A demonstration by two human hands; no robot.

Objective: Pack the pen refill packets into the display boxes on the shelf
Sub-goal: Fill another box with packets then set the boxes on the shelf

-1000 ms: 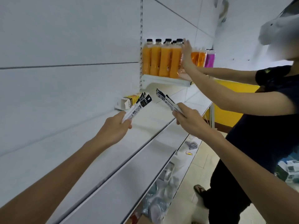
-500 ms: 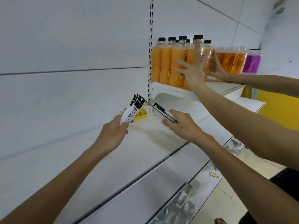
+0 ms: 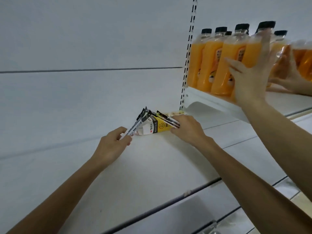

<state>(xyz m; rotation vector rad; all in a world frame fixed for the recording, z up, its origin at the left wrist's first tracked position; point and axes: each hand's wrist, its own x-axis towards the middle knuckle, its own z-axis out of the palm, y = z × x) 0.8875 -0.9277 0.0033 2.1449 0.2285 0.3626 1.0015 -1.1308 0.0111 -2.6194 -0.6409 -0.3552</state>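
A yellow, black and white display box lies on the white shelf, close to the back wall. My left hand pinches a thin bunch of long white refill packets with black tops, angled up toward the box's left end. My right hand grips another few refill packets and holds them against the box's upper right side. Part of the box is hidden behind both bunches.
On a higher shelf at the right stand several orange juice bottles. Another person's hands press against those bottles, with the arm crossing over the right of my shelf. A slotted upright runs up the wall.
Both my hands have moved forward to the box. The packets in each hand now lie at the box, where before they were held in the air in front of it.
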